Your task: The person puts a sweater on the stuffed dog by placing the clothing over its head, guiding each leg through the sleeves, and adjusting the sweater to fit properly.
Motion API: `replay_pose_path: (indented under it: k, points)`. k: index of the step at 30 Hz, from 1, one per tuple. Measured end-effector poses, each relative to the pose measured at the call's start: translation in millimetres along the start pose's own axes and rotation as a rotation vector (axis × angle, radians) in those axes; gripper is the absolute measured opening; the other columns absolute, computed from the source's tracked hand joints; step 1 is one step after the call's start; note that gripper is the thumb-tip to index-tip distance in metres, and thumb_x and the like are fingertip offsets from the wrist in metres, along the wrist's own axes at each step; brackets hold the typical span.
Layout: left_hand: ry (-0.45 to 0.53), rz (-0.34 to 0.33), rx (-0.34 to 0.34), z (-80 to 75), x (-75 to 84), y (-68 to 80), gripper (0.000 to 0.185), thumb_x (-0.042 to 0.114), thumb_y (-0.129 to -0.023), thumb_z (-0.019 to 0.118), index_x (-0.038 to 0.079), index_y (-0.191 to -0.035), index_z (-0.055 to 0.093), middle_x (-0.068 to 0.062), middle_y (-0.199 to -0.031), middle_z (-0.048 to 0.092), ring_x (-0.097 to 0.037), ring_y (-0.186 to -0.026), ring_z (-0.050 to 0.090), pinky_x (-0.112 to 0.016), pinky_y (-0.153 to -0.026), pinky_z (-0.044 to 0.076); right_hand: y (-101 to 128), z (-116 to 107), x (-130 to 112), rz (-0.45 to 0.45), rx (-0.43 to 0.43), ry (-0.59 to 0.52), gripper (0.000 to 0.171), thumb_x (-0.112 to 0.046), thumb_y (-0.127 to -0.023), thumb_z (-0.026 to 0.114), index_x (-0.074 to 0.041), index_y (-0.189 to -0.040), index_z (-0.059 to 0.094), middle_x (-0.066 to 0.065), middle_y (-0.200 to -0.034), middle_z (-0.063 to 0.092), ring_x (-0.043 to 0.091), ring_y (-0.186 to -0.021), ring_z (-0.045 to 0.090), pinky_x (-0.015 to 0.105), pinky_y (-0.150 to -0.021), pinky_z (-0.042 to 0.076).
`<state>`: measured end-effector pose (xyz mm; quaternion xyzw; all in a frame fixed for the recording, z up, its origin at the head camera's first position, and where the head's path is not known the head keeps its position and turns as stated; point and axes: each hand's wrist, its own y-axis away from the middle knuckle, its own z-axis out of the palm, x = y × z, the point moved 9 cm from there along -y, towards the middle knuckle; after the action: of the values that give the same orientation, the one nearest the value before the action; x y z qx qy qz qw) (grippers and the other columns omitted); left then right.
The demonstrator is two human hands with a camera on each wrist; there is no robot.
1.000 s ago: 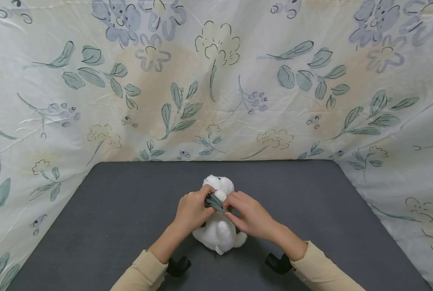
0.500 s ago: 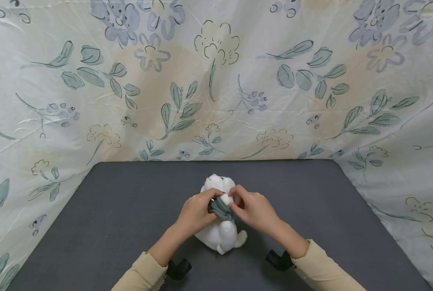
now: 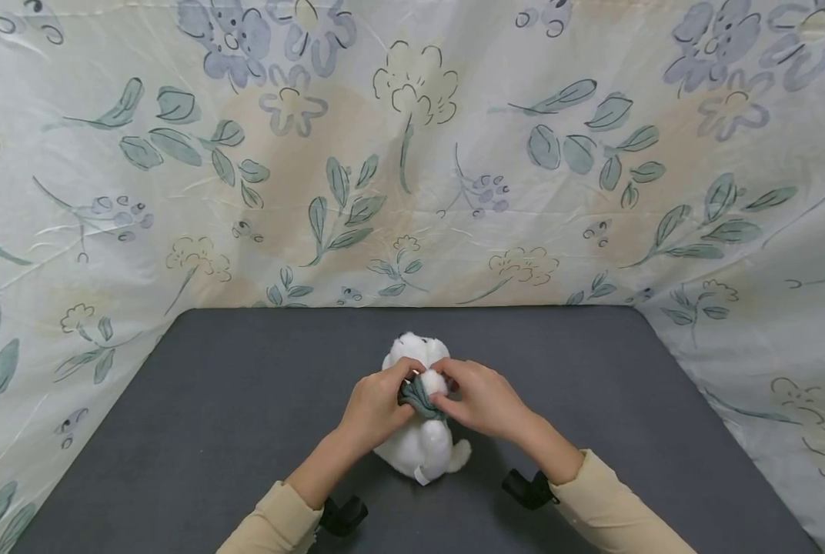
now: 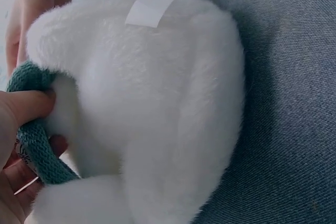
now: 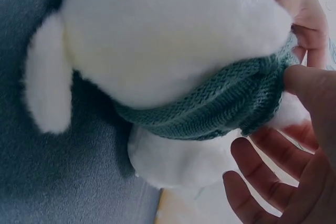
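A white plush animal toy [image 3: 402,454] lies on the dark table, its head at the far end and a tail at the right. Around its middle runs a green knitted garment [image 5: 210,103], like a small sweater or scarf; which of these I cannot tell. My left hand [image 3: 374,404] pinches the knit's left edge, thumb on the outer side and fingers behind, as the left wrist view shows. On the other side, my right hand [image 3: 482,396] holds the knit by a white limb, thumb pressed on the green edge [image 5: 270,100]. The toy's front is partly hidden.
A white fabric tag [image 4: 157,6] sticks out at the toy's near end. Black wrist mounts [image 3: 343,515] hang under both forearms. Behind the dark grey table [image 3: 260,346] a flower-print cloth [image 3: 412,192] hangs as a backdrop.
The green knit has spread lower over the toy, which has turned slightly. My right hand lifted off toward the white limb, then its thumb came back down on the knit. The left hand keeps its pinch.
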<state>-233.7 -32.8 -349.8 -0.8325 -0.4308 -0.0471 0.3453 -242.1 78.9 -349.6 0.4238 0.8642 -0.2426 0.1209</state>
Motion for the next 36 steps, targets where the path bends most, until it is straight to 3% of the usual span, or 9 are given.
replay_pose_path:
  k: [7, 13, 17, 23, 25, 29, 32, 36]
  points:
    - [0.011, -0.029, -0.007, 1.4, -2.1, 1.0, 0.051, 0.000, -0.063, 0.077, 0.019, -0.106, 0.057, 0.005, -0.086, 0.063, -0.005, -0.060, 0.050, -0.021, -0.054, 0.040, -0.7, -0.3, -1.0, 0.018, 0.032, -0.041, 0.017, -0.017, -0.083, 0.068, -0.015, -0.099, 0.061, -0.004, -0.081, 0.062, 0.013, -0.070, 0.059, 0.019, -0.058, 0.044]
    - [0.027, -0.025, -0.065, 2.6, -1.8, 0.6, 0.053, 0.007, -0.065, 0.081, 0.017, -0.110, 0.057, 0.003, -0.095, 0.064, -0.012, -0.078, 0.061, -0.030, -0.066, 0.048, -1.0, -2.7, 1.0, 0.035, 0.038, -0.067, 0.013, -0.014, -0.084, 0.066, -0.015, -0.093, 0.057, -0.006, -0.072, 0.055, 0.005, -0.061, 0.050, 0.019, -0.053, 0.040]
    - [0.053, -0.009, -0.124, 5.4, -3.6, 0.2, 0.056, 0.013, -0.067, 0.082, 0.016, -0.116, 0.055, 0.001, -0.103, 0.064, -0.015, -0.090, 0.061, -0.037, -0.079, 0.047, -1.5, -3.7, 4.8, 0.039, 0.026, -0.103, 0.011, -0.013, -0.086, 0.063, -0.016, -0.093, 0.056, -0.006, -0.069, 0.052, 0.003, -0.058, 0.045, 0.020, -0.052, 0.039]
    - [0.217, -0.067, -0.226, 5.1, -9.2, 1.3, 0.066, 0.032, -0.071, 0.079, 0.013, -0.127, 0.051, -0.002, -0.122, 0.056, -0.021, -0.109, 0.053, -0.040, -0.086, 0.045, -2.6, -4.2, 7.1, 0.027, 0.001, -0.139, 0.009, -0.014, -0.088, 0.061, -0.016, -0.095, 0.057, -0.007, -0.071, 0.054, 0.003, -0.059, 0.047, 0.020, -0.053, 0.041]
    - [0.272, -0.121, -0.221, 2.7, -12.4, 1.0, 0.061, 0.035, -0.074, 0.077, 0.012, -0.125, 0.053, -0.003, -0.125, 0.055, -0.023, -0.113, 0.051, -0.040, -0.087, 0.045, -2.9, -4.3, 7.7, 0.028, -0.010, -0.148, 0.008, -0.015, -0.088, 0.060, -0.016, -0.096, 0.057, -0.008, -0.071, 0.054, 0.002, -0.059, 0.047, 0.020, -0.053, 0.041]
    - [0.292, -0.198, -0.173, 0.2, -16.7, 0.0, 0.039, 0.035, -0.078, 0.072, 0.014, -0.109, 0.062, -0.002, -0.123, 0.057, -0.022, -0.114, 0.051, -0.042, -0.087, 0.045, -3.6, -3.6, 9.2, 0.044, -0.040, -0.184, 0.007, -0.016, -0.090, 0.059, -0.017, -0.097, 0.057, -0.008, -0.071, 0.054, 0.002, -0.057, 0.046, 0.021, -0.052, 0.041]
    - [0.301, -0.209, -0.143, 2.5, -15.7, -0.4, 0.029, 0.030, -0.077, 0.074, 0.015, -0.099, 0.063, -0.002, -0.120, 0.058, -0.022, -0.111, 0.052, -0.041, -0.084, 0.045, -3.9, -2.8, 10.0, 0.061, -0.059, -0.208, 0.007, -0.017, -0.090, 0.058, -0.017, -0.097, 0.057, -0.008, -0.070, 0.054, 0.003, -0.056, 0.047, 0.022, -0.051, 0.042]
    - [0.355, -0.217, -0.115, 8.0, -14.1, -2.2, 0.031, 0.025, -0.076, 0.076, 0.013, -0.100, 0.062, -0.001, -0.118, 0.059, -0.020, -0.109, 0.052, -0.039, -0.082, 0.045, -4.4, -3.0, 9.8, 0.073, -0.062, -0.219, 0.007, -0.018, -0.091, 0.058, -0.017, -0.098, 0.057, -0.007, -0.069, 0.053, 0.006, -0.055, 0.047, 0.023, -0.050, 0.041]
